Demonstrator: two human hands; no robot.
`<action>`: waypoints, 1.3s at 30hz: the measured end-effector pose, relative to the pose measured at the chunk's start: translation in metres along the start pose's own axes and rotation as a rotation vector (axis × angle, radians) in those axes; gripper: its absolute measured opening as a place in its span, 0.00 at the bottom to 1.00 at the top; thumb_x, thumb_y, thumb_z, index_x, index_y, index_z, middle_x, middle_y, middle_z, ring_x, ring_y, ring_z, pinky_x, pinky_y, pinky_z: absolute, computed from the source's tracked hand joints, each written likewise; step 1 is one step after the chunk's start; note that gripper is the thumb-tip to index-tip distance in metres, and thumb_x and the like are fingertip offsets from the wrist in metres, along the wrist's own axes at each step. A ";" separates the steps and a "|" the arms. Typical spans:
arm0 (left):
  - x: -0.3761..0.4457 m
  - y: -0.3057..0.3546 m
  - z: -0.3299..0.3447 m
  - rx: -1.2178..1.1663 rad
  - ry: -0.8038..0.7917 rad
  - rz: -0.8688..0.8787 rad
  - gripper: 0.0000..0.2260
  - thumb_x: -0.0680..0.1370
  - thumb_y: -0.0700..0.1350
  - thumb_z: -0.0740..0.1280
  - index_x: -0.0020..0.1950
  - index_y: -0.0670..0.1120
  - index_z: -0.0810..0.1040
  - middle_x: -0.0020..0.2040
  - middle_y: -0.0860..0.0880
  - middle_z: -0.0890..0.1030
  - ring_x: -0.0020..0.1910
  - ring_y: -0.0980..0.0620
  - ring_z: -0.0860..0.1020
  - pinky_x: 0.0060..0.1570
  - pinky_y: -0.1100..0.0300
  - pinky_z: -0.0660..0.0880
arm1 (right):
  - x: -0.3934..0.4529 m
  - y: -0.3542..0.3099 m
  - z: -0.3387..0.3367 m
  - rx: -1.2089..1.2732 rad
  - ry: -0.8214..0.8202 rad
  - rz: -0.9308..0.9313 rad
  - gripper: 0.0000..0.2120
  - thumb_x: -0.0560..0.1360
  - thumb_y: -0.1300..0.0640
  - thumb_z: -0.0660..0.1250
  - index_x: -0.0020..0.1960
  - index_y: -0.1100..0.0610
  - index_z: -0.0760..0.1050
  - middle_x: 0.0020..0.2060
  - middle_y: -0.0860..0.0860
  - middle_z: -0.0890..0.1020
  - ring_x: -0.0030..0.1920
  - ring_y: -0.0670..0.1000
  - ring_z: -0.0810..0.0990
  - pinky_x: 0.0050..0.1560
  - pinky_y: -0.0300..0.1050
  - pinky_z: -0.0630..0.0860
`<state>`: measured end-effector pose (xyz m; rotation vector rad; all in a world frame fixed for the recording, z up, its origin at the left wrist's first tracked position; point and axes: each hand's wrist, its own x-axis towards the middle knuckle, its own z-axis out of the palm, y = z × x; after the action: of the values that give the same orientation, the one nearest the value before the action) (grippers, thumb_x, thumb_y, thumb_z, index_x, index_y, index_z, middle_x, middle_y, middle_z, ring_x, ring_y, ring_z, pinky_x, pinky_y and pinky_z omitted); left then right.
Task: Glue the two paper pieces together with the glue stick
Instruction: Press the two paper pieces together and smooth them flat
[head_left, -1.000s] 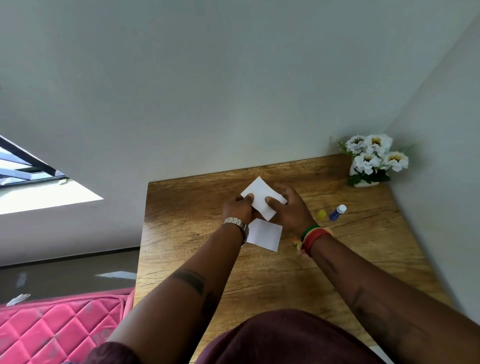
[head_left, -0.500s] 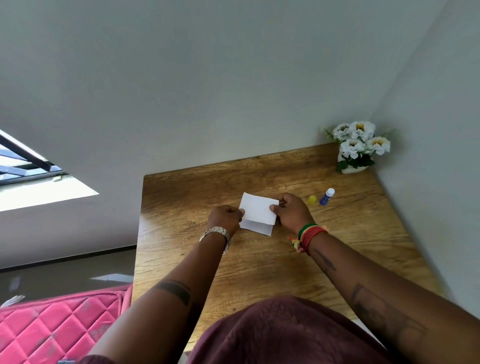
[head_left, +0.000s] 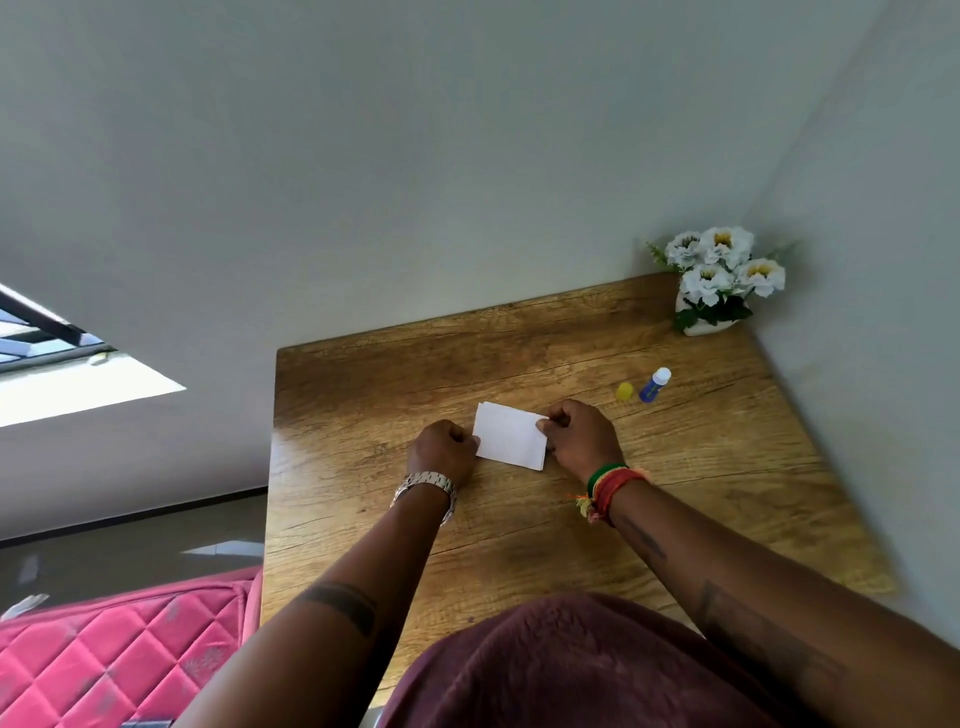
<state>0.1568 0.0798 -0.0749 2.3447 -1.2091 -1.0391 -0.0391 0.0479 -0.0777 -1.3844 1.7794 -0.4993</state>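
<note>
Papers (head_left: 510, 435) lie stacked on the counter (head_left: 701, 467), right between both hands; long side runs from left hand (head_left: 442, 451) to right hand (head_left: 582, 439); each hand's fingers pinch one end; both are equally near; two papers, one glue stick (head_left: 653, 385) past the right fingers, one yellow cap (head_left: 624, 391).
</note>
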 end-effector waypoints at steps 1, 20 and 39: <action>0.002 0.001 0.000 0.013 -0.008 0.006 0.04 0.76 0.51 0.71 0.43 0.51 0.80 0.39 0.55 0.79 0.41 0.52 0.77 0.35 0.60 0.68 | 0.002 0.000 0.000 0.002 -0.001 0.003 0.07 0.77 0.55 0.72 0.54 0.55 0.82 0.49 0.50 0.84 0.49 0.51 0.82 0.53 0.47 0.79; 0.022 0.005 -0.005 -0.005 -0.026 0.035 0.06 0.74 0.52 0.71 0.40 0.51 0.81 0.39 0.55 0.82 0.40 0.53 0.78 0.36 0.59 0.70 | 0.013 -0.004 -0.003 0.053 -0.026 0.082 0.02 0.76 0.55 0.72 0.46 0.52 0.80 0.44 0.50 0.84 0.46 0.52 0.83 0.51 0.50 0.81; 0.022 0.011 0.002 0.071 -0.007 0.028 0.06 0.74 0.50 0.70 0.38 0.52 0.79 0.36 0.56 0.78 0.36 0.59 0.73 0.29 0.64 0.63 | 0.012 -0.005 0.005 -0.101 0.016 0.012 0.03 0.76 0.54 0.70 0.47 0.53 0.77 0.44 0.49 0.83 0.47 0.52 0.81 0.48 0.50 0.81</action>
<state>0.1579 0.0560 -0.0804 2.3712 -1.2981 -1.0123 -0.0334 0.0360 -0.0814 -1.4406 1.8473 -0.4205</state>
